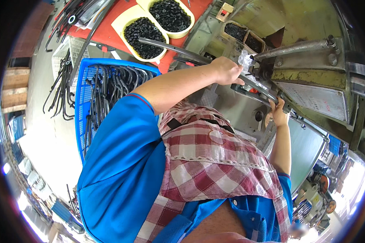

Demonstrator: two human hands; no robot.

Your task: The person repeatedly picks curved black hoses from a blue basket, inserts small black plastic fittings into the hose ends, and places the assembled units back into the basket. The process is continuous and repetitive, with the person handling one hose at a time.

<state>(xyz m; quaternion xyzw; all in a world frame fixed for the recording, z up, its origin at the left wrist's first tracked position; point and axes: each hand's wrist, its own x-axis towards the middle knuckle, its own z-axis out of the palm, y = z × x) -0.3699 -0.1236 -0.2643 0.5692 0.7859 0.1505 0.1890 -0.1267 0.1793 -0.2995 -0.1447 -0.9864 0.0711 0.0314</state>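
Observation:
A long dark metal tube (178, 50) with a bend runs from over the yellow bins to the front of a green press-like machine (312, 77). My left hand (226, 70) is closed around it near the middle, just left of the machine's tooling. Farther right and nearer me, my right hand (280, 114) has its fingers closed at the tube's other end, close under the machine's edge. That end is partly hidden by the fingers and the machine. Clear plastic (245, 60) wraps a part beside my left hand, and a coil spring (294, 47) stretches above.
A blue basket (82, 81) of bent dark tubes stands at left, with more tubes (63, 87) beyond it. Two yellow bins (118, 25) of small black parts sit on a red surface (200, 7). Small trays (245, 36) of dark pieces lie behind the tooling.

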